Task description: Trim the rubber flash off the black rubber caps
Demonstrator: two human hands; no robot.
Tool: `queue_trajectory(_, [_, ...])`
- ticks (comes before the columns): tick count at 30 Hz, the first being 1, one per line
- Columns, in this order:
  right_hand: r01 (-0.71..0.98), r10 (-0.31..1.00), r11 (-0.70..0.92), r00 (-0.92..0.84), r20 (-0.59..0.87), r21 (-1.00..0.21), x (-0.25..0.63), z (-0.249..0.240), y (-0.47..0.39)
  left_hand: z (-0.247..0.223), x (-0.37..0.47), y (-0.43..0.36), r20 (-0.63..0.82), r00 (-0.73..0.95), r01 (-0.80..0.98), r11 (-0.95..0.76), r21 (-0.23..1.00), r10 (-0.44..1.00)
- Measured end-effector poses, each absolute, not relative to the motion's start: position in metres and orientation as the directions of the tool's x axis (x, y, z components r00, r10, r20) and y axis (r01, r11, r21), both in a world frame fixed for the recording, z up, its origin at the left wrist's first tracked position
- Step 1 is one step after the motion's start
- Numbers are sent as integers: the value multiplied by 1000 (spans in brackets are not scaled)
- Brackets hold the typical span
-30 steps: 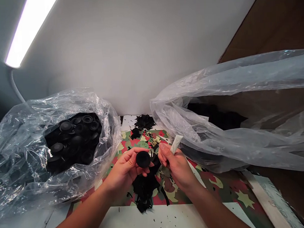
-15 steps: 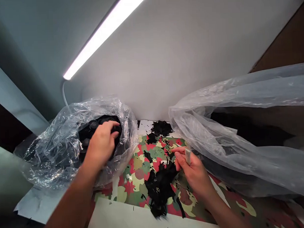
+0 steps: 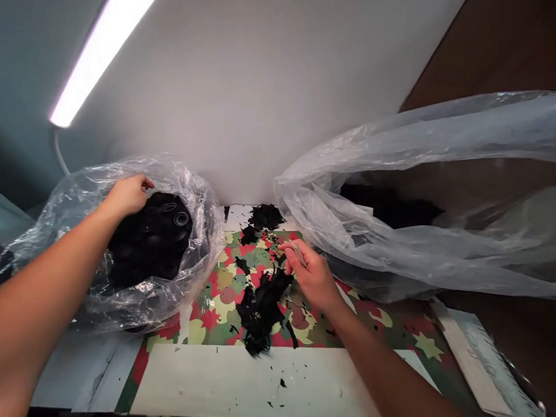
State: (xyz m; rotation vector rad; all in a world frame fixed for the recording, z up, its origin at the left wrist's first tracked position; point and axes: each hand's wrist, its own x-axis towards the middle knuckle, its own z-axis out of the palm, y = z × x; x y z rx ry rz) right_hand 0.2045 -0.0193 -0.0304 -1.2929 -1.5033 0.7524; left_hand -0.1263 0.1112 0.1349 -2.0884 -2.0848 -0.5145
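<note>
My left hand [image 3: 132, 194] reaches over the back rim of a clear plastic bag [image 3: 200, 205] on the left, its fingers curled; whether they grip anything is hidden. Inside that bag lie many black round parts [image 3: 154, 237], some with ring-shaped ends. Over the patterned sheet, my right hand [image 3: 313, 274] is closed around a thin pale tool [image 3: 300, 255]. Just left of and below it, a heap of black scraps [image 3: 262, 306] rests on the red, green and cream sheet [image 3: 226, 295]. A smaller black heap [image 3: 265, 217] sits farther back.
A large translucent bag [image 3: 398, 253] with black material [image 3: 391, 207] inside lies open on the right. A white strip [image 3: 211, 378] with black crumbs runs along the front edge. A lit tube lamp [image 3: 103, 56] hangs before the wall at upper left.
My left hand has moved from the middle of the bag's opening to its back left rim, uncovering the black parts. The view has shifted, and my right hand still holds the pale tool.
</note>
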Motion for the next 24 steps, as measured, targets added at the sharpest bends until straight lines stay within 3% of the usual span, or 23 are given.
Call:
queue_trajectory(4, [476,973,221,-51,225,-851,222,-33,-8,122,-90,79,227,24,985,-63,163,974])
queue_trajectory(7, [485,977,214,-114,182,-848,227,-37,-4,79,-45,36,151,202,936,-236,262,968])
queue_trajectory(8, [482,977,211,-139,164,-850,227,-38,-4,60,-30,23,126,287,887,-313,339,950])
queue_trajectory(10, [472,974,207,-180,136,-857,225,-38,-5,23,-6,1,114,476,607,-419,675,872])
queue_trajectory(12, [460,974,204,-182,133,-864,221,-36,-6,-6,9,-11,80,538,415,-347,841,839])
queue_trajectory(14, [455,977,202,-155,146,-867,217,-33,-8,-22,15,-14,44,502,335,-242,911,864])
queue_trajectory(16, [412,981,188,-125,149,-892,211,-30,-11,-27,17,-13,32,460,270,-174,947,887])
queue_trajectory(21, [121,992,123,-13,123,-985,195,-26,-20,-21,14,-7,-12,347,96,-22,995,938])
queue_trajectory(24, [115,972,168,146,184,-979,192,-23,-26,-17,9,-8,-42,309,82,18,997,950])
